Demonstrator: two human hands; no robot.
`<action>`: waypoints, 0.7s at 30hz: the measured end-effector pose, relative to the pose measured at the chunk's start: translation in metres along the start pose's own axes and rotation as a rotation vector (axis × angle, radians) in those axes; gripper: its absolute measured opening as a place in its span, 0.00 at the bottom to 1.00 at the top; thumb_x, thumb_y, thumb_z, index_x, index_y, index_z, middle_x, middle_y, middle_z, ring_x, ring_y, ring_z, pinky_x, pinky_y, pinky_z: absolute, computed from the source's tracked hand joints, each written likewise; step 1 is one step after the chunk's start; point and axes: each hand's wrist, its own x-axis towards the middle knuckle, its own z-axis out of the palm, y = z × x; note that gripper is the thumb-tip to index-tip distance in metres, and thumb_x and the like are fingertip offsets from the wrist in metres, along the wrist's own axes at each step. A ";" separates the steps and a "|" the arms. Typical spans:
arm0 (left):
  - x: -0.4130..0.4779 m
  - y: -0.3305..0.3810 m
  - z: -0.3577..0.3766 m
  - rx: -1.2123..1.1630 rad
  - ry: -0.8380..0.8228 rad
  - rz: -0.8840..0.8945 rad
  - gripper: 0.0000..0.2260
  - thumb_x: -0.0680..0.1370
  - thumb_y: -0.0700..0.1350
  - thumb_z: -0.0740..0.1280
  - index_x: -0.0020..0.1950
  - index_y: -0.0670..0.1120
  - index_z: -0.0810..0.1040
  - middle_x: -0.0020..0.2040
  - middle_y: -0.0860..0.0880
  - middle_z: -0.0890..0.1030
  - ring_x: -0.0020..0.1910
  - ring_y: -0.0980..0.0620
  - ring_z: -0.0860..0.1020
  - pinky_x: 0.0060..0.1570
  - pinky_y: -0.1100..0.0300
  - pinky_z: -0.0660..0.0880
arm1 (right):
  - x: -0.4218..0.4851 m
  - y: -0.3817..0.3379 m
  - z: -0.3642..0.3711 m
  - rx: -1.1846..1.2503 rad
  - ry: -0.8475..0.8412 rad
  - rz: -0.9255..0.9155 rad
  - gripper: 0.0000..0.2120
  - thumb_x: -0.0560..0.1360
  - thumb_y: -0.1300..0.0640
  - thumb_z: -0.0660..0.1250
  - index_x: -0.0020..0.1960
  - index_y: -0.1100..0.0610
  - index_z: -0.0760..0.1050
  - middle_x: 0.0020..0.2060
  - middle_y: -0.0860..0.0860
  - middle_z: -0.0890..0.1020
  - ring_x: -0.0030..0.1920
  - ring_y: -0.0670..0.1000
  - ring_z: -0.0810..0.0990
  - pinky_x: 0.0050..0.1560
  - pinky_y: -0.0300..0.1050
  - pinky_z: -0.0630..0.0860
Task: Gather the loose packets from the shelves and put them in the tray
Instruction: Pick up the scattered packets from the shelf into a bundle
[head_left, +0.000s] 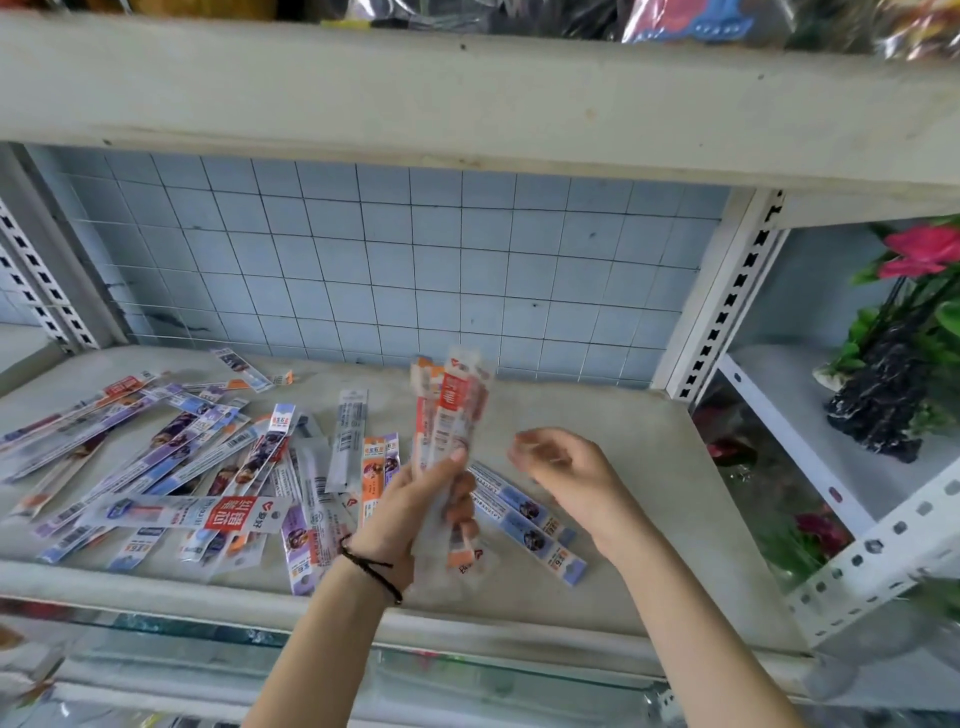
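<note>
Several long thin packets (171, 457) in purple, blue and orange lie scattered over the left and middle of the grey shelf (597, 519). My left hand (415, 512) grips an upright bunch of orange-and-white packets (449, 410) above the shelf's middle. Two blue packets (524, 519) lie flat just right of that hand. My right hand (563, 467) hovers to the right of the bunch, blurred, fingers loosely curled and holding nothing. No tray is in view.
A shelf board (467, 98) hangs overhead with bagged goods on top. A slotted white upright (727, 296) bounds the shelf on the right. Beyond it stand artificial flowers (904, 322) on a dark base. A wire grid backs the shelf.
</note>
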 end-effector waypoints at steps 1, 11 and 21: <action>-0.001 0.003 -0.006 -0.024 0.036 0.020 0.14 0.68 0.45 0.72 0.47 0.43 0.72 0.30 0.49 0.71 0.22 0.55 0.68 0.23 0.61 0.72 | 0.002 0.008 -0.004 -0.157 -0.011 -0.006 0.17 0.68 0.46 0.74 0.55 0.50 0.79 0.47 0.46 0.80 0.47 0.46 0.78 0.46 0.39 0.75; -0.005 0.003 -0.015 -0.106 0.142 0.076 0.09 0.69 0.41 0.69 0.47 0.43 0.73 0.30 0.49 0.70 0.23 0.55 0.66 0.23 0.61 0.69 | 0.006 0.030 -0.007 -0.555 -0.026 -0.018 0.14 0.58 0.51 0.80 0.38 0.46 0.78 0.43 0.46 0.77 0.49 0.49 0.76 0.51 0.47 0.75; 0.005 0.005 -0.006 -0.063 0.231 0.136 0.07 0.76 0.39 0.65 0.50 0.38 0.78 0.43 0.41 0.84 0.41 0.47 0.84 0.40 0.58 0.81 | 0.000 0.013 -0.032 0.411 0.059 0.048 0.04 0.69 0.66 0.73 0.41 0.60 0.79 0.28 0.52 0.81 0.28 0.48 0.77 0.28 0.35 0.72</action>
